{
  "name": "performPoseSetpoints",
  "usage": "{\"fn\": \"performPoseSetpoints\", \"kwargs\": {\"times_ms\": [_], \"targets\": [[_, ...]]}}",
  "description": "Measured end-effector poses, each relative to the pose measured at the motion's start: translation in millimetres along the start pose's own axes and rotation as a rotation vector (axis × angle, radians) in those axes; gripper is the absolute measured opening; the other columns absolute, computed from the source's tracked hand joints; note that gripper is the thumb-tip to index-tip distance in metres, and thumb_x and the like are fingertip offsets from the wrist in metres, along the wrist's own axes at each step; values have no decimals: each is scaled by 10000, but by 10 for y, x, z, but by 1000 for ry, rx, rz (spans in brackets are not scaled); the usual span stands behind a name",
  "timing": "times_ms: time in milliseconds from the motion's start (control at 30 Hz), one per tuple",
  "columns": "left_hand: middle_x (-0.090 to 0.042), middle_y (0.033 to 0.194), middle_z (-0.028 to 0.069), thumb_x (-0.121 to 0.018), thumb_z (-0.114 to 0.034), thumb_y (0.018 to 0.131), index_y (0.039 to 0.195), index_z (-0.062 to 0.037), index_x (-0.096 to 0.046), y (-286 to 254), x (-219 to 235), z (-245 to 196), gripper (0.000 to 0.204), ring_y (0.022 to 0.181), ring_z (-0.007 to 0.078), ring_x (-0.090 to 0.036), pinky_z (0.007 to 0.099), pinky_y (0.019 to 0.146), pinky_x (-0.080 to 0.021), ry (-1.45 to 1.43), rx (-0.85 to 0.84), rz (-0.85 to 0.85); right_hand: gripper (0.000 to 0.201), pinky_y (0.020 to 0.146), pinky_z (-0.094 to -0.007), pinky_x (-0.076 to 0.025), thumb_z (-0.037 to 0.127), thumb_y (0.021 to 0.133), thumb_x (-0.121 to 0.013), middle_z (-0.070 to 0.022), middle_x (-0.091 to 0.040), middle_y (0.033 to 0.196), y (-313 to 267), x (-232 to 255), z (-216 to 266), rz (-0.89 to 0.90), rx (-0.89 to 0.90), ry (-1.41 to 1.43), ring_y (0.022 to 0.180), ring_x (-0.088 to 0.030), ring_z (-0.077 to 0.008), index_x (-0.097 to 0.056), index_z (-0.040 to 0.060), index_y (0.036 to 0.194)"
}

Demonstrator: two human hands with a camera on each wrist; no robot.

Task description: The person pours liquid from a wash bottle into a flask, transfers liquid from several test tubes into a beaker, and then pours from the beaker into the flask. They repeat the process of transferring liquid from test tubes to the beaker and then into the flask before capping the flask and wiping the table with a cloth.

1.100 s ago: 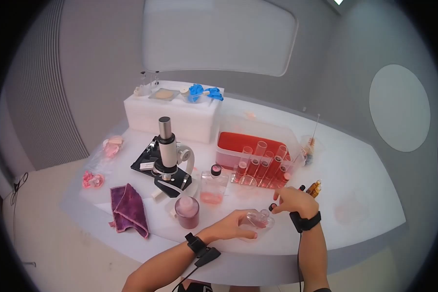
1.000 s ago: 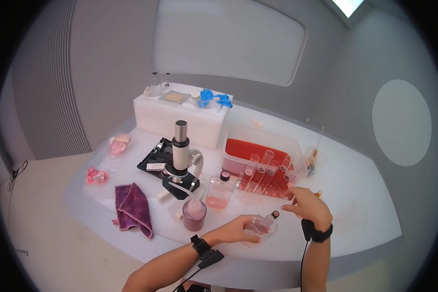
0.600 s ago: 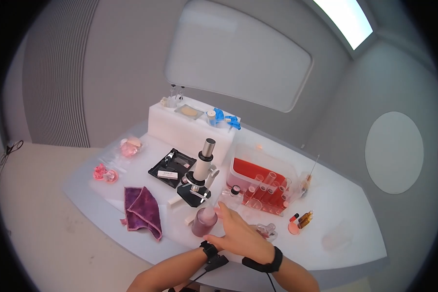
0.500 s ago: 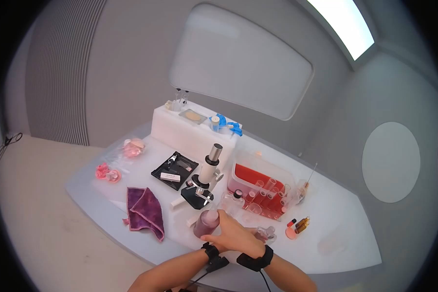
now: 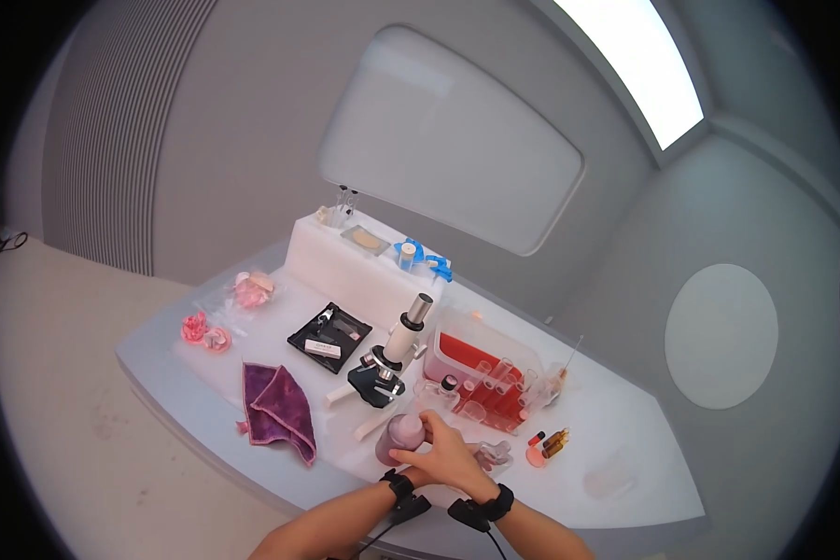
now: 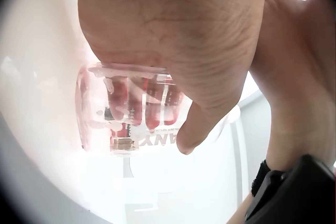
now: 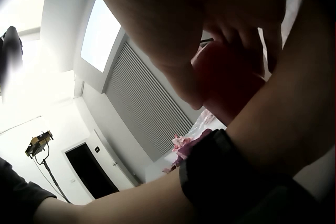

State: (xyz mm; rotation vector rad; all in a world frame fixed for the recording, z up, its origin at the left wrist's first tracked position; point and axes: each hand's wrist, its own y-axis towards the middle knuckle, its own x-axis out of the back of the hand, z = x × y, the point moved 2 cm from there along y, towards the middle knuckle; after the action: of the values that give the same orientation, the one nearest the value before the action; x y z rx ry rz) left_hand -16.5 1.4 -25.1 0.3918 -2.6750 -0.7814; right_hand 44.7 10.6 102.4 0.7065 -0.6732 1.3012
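Observation:
My right hand [image 5: 450, 457] crosses over my left wrist and grips a wash bottle [image 5: 397, 441] of pinkish-purple liquid, thumb in front and fingers behind. In the right wrist view the bottle [image 7: 223, 77] looks dark red between thumb and fingers. My left hand [image 6: 173, 29] holds a clear, uncapped glass bottle [image 6: 131, 108] close over the table; its thumb lies along the side. In the head view the right hand hides most of the left, and the neck of the clear bottle [image 5: 497, 453] sticks out to the right.
A microscope [image 5: 397, 350] stands behind the wash bottle, near a black case [image 5: 345, 327]. Test tubes [image 5: 506, 378] stand before a red-filled bin [image 5: 453, 350], beside a black-capped bottle [image 5: 439, 394]. Amber vials [image 5: 555, 443] lie right; a purple cloth [image 5: 278, 411] lies left.
My right hand has left the small cap and vials at right, crossed leftward over my left arm, and taken hold of the wash bottle. The left hand keeps the clear bottle. The head view has tilted.

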Motion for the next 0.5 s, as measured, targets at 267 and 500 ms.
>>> {"fn": "performPoseSetpoints", "kwargs": {"times_ms": [267,500], "targets": [[-729,1212,106,-831,-209,903,1393,-46,-634,181,-160,-88,553,1099,169,-672,353,1012,-524,-125,-17,-42,669,1072,-453,-559,183,881,-853,-249,-680,1328,-814,814,346,-268,194,770,1249,-677,-323,-508,-67,1397],[-730,1245,109,-829,-189,916,1358,-4,-636,204,-136,-185,517,1097,186,-692,351,1008,-534,-313,230,143,641,864,-473,-629,477,827,-846,-131,-665,1029,-1509,1179,-354,-529,117,1198,930,-713,-296,-589,22,1200]]}}
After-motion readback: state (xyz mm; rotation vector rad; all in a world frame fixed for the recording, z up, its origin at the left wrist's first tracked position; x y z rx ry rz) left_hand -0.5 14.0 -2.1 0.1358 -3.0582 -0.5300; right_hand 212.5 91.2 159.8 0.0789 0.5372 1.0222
